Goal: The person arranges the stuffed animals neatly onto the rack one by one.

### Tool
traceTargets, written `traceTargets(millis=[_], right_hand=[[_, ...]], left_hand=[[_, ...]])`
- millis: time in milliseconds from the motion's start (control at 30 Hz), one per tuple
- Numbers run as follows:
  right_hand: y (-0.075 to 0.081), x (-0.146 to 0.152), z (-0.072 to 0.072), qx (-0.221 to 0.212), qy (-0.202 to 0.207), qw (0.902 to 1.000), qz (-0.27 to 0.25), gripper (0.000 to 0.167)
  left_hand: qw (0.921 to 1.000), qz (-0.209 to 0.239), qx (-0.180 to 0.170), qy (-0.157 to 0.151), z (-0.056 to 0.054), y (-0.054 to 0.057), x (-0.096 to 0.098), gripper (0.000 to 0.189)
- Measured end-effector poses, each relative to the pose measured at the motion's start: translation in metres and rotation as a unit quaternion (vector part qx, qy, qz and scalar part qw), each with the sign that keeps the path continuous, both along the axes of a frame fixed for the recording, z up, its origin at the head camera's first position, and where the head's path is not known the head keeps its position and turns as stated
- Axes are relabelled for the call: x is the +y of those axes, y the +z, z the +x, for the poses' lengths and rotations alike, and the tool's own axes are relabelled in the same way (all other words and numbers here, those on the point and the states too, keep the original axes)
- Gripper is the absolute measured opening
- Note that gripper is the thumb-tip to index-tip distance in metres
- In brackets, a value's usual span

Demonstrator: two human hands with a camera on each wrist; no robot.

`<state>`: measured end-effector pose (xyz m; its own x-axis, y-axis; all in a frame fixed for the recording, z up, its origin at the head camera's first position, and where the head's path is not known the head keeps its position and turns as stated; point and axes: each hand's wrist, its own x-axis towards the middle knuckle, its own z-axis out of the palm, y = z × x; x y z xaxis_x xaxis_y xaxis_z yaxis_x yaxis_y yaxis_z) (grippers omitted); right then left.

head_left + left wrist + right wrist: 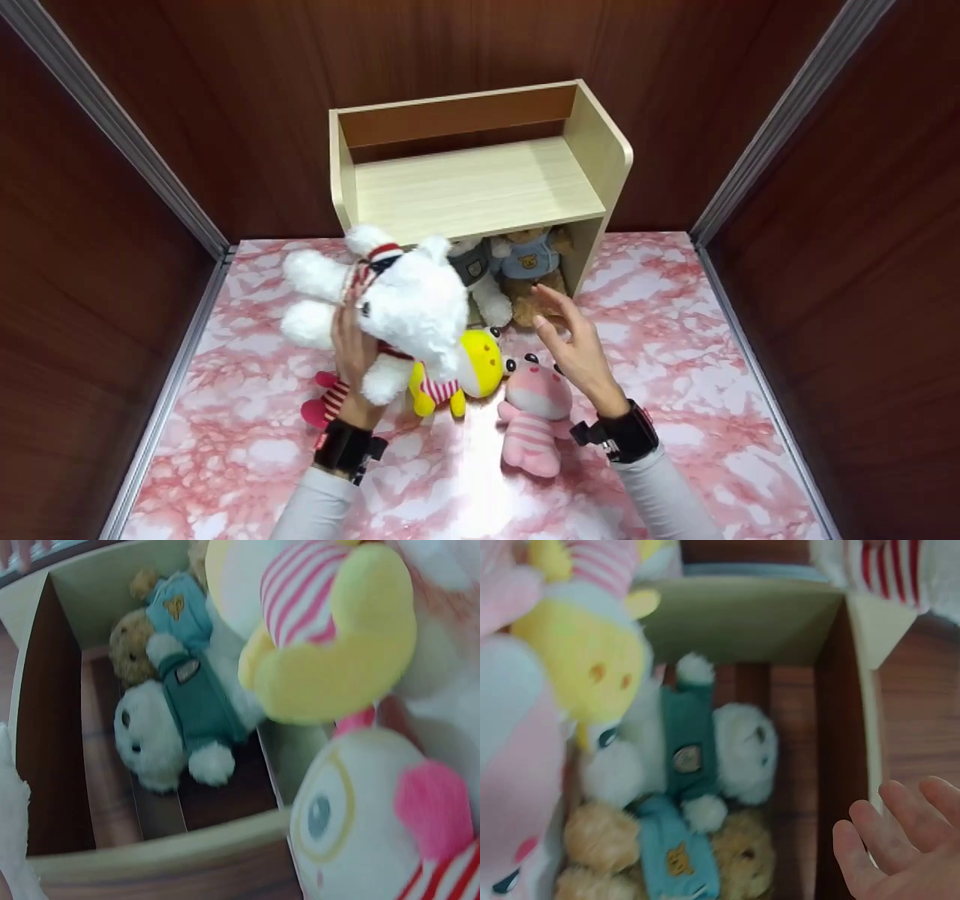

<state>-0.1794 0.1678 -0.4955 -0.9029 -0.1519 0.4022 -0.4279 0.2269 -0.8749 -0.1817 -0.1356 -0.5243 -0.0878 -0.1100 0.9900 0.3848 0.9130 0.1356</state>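
Observation:
My left hand (354, 341) grips a fluffy white plush toy (420, 296) with a red-and-white striped garment, tilted sideways in front of the shelf. Only a white furry edge of it shows in the left wrist view. My right hand (577, 349) holds nothing; its fingers are spread near the shelf's lower right front. Inside the lower compartment sit a white bear in a dark green top (199, 701) and a brown bear in a light blue top (676, 851), side by side at the right. The white toy hides the compartment's left part in the head view.
A pale wooden shelf (480, 187) stands against the brown back wall, its upper board bare. Before it on the pink marbled surface lie a yellow plush (484, 364), a pink striped plush (536, 420) and a partly hidden red-striped plush (330, 401). Dark panels rise on both sides.

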Motion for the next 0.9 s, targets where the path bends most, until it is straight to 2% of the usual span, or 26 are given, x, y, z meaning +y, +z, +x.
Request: traceTargets(millis=[33, 100, 133, 167, 200, 300, 367, 467, 600, 733, 767, 900], right_hand=[[0.002, -0.002, 0.001, 0.002, 0.008, 0.9999, -0.01, 0.048], [0.006, -0.005, 0.003, 0.006, 0.026, 0.9992, -0.031, 0.047], [0.009, -0.007, 0.004, 0.009, 0.034, 0.9986, -0.039, 0.046], [0.012, -0.009, 0.006, 0.012, 0.044, 0.9978, -0.049, 0.046], [0.015, -0.011, 0.007, 0.014, 0.053, 0.9968, -0.058, 0.046], [0.023, -0.016, 0.01, 0.016, 0.079, 0.9931, -0.085, 0.046], [0.028, -0.02, 0.012, 0.014, 0.095, 0.9901, -0.102, 0.046], [0.033, -0.024, 0.016, 0.004, 0.11, 0.9867, -0.12, 0.049], [0.039, -0.031, 0.021, -0.013, 0.116, 0.9848, -0.128, 0.068], [0.041, -0.039, 0.026, -0.033, 0.126, 0.982, -0.137, 0.09], [0.04, -0.041, 0.026, -0.035, 0.127, 0.9818, -0.137, 0.094], [0.036, -0.048, 0.028, -0.046, 0.109, 0.9844, -0.13, 0.103]], left_hand=[[0.9999, 0.002, 0.004, -0.017, -0.002, 0.0, 0.004, 0.052], [0.9996, -0.003, 0.008, -0.027, -0.005, 0.0, 0.012, 0.06], [0.9991, 0.005, 0.008, -0.042, -0.006, 0.0, 0.016, 0.061], [0.997, 0.021, 0.01, -0.074, -0.007, 0.0, 0.02, 0.058], [0.9958, 0.022, 0.003, -0.089, -0.008, -0.001, 0.023, 0.055], [0.9928, 0.022, -0.013, -0.117, -0.011, -0.005, 0.028, 0.045], [0.9914, 0.021, -0.019, -0.128, -0.011, -0.007, 0.032, 0.047], [0.9908, 0.02, -0.02, -0.132, -0.012, -0.008, 0.037, 0.048], [0.9931, 0.011, -0.019, -0.115, -0.011, -0.011, 0.045, 0.047], [0.9955, -0.003, -0.027, -0.09, -0.009, -0.019, 0.053, 0.046], [0.9948, 0.0, -0.033, -0.096, -0.009, -0.022, 0.056, 0.048], [0.9944, -0.013, -0.057, -0.088, -0.006, -0.033, 0.062, 0.05]])
